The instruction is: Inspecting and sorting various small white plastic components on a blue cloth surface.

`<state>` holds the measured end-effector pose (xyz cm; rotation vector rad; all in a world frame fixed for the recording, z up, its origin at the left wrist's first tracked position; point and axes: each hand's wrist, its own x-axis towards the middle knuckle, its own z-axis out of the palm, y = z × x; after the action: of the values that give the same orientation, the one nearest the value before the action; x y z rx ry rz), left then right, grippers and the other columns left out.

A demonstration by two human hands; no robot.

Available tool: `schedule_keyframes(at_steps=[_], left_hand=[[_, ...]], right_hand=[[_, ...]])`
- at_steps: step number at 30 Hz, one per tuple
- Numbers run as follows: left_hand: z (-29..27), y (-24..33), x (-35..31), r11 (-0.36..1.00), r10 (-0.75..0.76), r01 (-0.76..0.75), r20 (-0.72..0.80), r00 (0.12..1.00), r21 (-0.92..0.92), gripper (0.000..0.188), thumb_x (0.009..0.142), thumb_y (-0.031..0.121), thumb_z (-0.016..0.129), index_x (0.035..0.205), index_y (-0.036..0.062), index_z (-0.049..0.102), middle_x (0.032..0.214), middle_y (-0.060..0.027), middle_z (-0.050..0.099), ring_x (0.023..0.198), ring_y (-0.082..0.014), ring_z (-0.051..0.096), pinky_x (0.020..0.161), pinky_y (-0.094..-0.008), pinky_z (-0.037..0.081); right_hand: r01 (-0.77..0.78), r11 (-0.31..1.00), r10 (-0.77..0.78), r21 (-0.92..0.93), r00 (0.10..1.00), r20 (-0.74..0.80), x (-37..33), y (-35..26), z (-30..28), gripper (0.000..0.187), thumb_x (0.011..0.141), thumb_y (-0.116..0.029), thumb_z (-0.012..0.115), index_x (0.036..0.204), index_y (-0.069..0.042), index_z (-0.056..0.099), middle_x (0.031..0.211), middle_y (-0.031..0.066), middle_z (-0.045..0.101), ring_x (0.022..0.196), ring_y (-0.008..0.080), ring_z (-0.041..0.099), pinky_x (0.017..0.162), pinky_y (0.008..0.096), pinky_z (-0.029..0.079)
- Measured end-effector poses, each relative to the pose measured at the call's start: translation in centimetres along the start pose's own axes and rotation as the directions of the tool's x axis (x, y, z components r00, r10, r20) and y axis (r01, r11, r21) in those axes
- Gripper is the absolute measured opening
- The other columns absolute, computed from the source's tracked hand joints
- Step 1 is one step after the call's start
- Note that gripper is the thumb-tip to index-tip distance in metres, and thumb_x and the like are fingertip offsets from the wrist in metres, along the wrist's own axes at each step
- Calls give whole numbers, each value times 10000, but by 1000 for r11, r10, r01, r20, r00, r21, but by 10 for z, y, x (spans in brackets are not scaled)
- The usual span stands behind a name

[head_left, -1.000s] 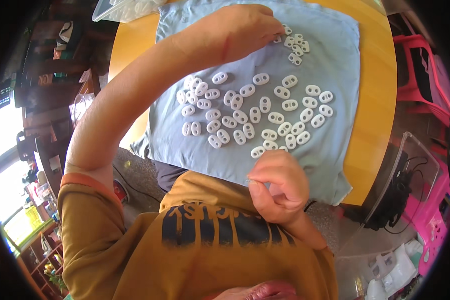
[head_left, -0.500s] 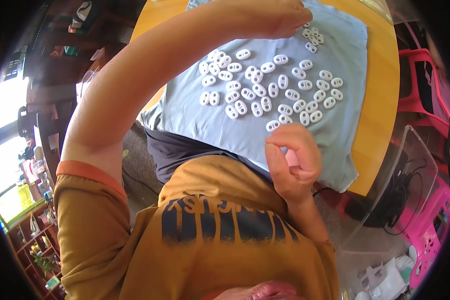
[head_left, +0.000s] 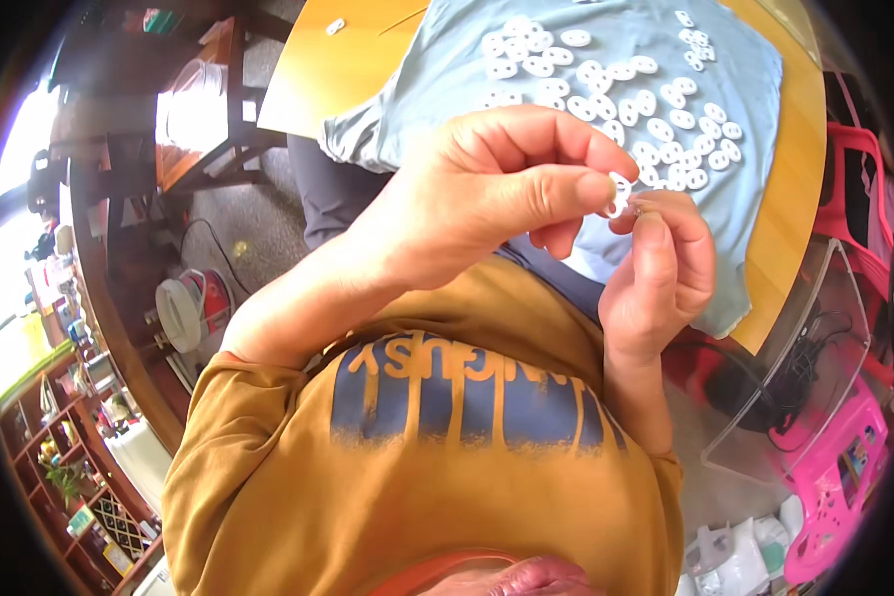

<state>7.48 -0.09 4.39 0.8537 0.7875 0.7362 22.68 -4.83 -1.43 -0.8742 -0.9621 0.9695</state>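
Note:
Thumb and fingers of my left hand (head_left: 497, 184) pinch a small white two-hole plastic piece (head_left: 621, 189) over the near edge of the blue cloth (head_left: 447, 74). Just to its right, my right hand (head_left: 666, 273) is closed in a pinch, its fingertips almost touching the piece. Something tiny and pale shows at those fingertips, too small to name. Many white oval two-hole pieces (head_left: 681, 119) lie scattered on the cloth beyond my hands; my left hand covers part of the spread. A cluster of smaller white pieces (head_left: 698, 42) lies at the far right.
The cloth covers much of a yellow wooden table (head_left: 338, 79). A lone white piece (head_left: 336, 27) and a thin stick (head_left: 401, 22) lie on its far left. To the right stand a clear plastic panel (head_left: 780, 372), a red chair (head_left: 849, 149) and a pink stool (head_left: 834, 467).
My left hand has come back from the far cluster of smaller pieces to meet my right hand, and a white piece now shows in its fingers. The view has shifted too.

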Motion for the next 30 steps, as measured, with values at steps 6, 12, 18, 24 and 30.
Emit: schedule_keyframes(at_steps=[6, 12, 18, 24, 30], left_hand=[[-22, -9, -14, 997, 5, -6, -19, 1000, -83, 174, 851, 104, 595, 990, 1, 598, 849, -32, 602, 621, -79, 523, 570, -199, 439], [-38, -8, -13, 990, 43, -42, 5, 999, -132, 151, 839, 73, 601, 975, 8, 596, 874, -23, 603, 659, -57, 524, 597, -187, 449], [-44, -9, -17, 990, 29, -28, 8, 1000, -139, 141, 837, 56, 598, 971, 11, 596, 884, -16, 607, 696, -42, 536, 610, -173, 456], [-47, -12, -19, 992, 17, -17, -3, 1000, -125, 130, 842, 40, 586, 970, 15, 595, 906, -21, 612, 724, -37, 548, 617, -171, 469], [-50, -16, -21, 993, 60, -61, -16, 998, -100, 131, 842, 33, 584, 972, 14, 591, 932, -27, 611, 752, -37, 554, 623, -169, 478]], right_hand=[[-165, 985, 170, -45, 977, 133, -3, -7, 20, 51, 836, 3, 518, 860, 18, 561, 834, 61, 540, 704, 73, 469, 628, 196, 381], [-188, 981, 194, -52, 970, 147, 1, -3, 32, 64, 828, -17, 523, 864, 21, 560, 827, 71, 544, 660, 69, 455, 587, 199, 366], [-170, 983, 178, -67, 973, 145, 1, 1, 39, 75, 821, -26, 527, 874, 18, 558, 834, 84, 553, 665, 81, 464, 592, 208, 373], [-142, 985, 155, -96, 975, 157, -1, 3, 41, 78, 816, -14, 529, 878, 23, 559, 831, 84, 551, 664, 82, 464, 592, 206, 372], [-52, 971, 94, -231, 980, 178, -3, 3, 40, 75, 811, -7, 541, 874, 27, 564, 822, 71, 546, 612, 55, 417, 550, 190, 336]])
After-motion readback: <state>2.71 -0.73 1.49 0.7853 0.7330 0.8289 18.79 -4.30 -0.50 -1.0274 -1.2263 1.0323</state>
